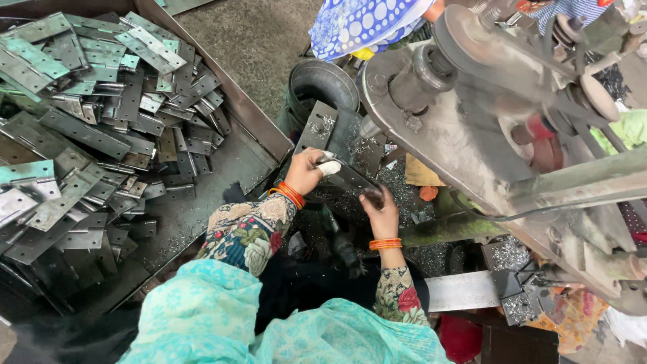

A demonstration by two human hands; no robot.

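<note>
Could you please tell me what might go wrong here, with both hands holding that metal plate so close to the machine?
1. The left hand and right hand are bare on the metal plate, so its edges might cut them.
2. The machine looks blurred as if turning; the loose scarf or floral sleeves could catch.
3. Metal shavings lie beneath and might prick fingers.

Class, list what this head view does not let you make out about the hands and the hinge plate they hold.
- Hinge plate: far end dark against metal shavings.
- Right hand: fingertips curl out of sight around the plate.
- Left hand: white-wrapped fingers hide its grip.
- Machine: spinning parts blurred, cut off by the right edge.
</note>
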